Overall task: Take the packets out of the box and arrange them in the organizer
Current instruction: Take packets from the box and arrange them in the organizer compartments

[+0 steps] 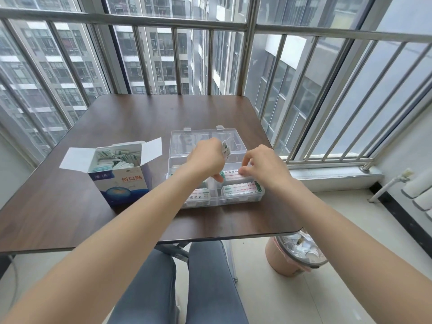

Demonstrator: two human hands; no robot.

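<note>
The open box (119, 174) stands on the worktop (140, 113), left of both hands, with many packets (117, 157) inside. The left hand (205, 157) holds a few packets in a closed grip over the clear organizer (219, 183). The right hand (264, 164), just beside it, pinches a flat packet (231, 175) into a compartment. The packets look light, thin and bendable; holding them by the short edges seems safest.

Bare forearms with no sleeves in view; grey-blue trousers (203, 284) cover both legs.
</note>
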